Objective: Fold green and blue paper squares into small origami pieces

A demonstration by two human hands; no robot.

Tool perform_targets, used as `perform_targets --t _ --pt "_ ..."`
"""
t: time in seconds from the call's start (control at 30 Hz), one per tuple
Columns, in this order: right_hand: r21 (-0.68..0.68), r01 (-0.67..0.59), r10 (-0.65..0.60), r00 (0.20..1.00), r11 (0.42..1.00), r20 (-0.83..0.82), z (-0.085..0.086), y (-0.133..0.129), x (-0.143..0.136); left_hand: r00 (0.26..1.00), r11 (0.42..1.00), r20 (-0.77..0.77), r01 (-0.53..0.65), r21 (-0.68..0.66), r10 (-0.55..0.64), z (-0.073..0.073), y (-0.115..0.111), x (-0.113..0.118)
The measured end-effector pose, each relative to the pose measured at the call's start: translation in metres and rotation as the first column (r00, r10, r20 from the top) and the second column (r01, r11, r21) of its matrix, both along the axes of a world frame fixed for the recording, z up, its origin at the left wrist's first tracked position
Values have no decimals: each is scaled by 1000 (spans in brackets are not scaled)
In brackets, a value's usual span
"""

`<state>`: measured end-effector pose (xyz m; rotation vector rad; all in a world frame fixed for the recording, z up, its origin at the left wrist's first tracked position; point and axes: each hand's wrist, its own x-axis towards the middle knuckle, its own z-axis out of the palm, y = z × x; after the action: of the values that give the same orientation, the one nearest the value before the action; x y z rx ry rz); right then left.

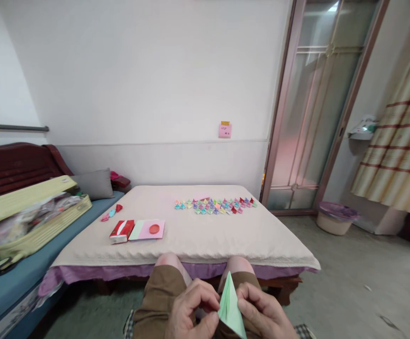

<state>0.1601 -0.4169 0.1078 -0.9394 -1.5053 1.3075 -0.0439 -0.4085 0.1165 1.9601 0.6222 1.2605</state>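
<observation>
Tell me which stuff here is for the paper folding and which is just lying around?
For the folding:
green paper, pinched by the left hand and right hand
folded paper pieces in rows on the table
paper sheets

Just lying about:
red pack
grey pillow
bin
yellow case

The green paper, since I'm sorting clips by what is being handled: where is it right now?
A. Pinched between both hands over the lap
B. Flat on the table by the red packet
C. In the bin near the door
A: the green paper is gripped by the left hand and right hand above the knees.
</observation>
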Motion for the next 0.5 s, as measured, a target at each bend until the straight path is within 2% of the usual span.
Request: perform_targets --t 0.23,0.5 --pt "-58 -30 24 995 998 -101 -5 1 0 1000 998 -1 8 -56 -8 -3 2 0" --pt "-165 -100 45 952 981 -304 -14 3 -5 999 999 -36 -29 18 30 -2 1 0"
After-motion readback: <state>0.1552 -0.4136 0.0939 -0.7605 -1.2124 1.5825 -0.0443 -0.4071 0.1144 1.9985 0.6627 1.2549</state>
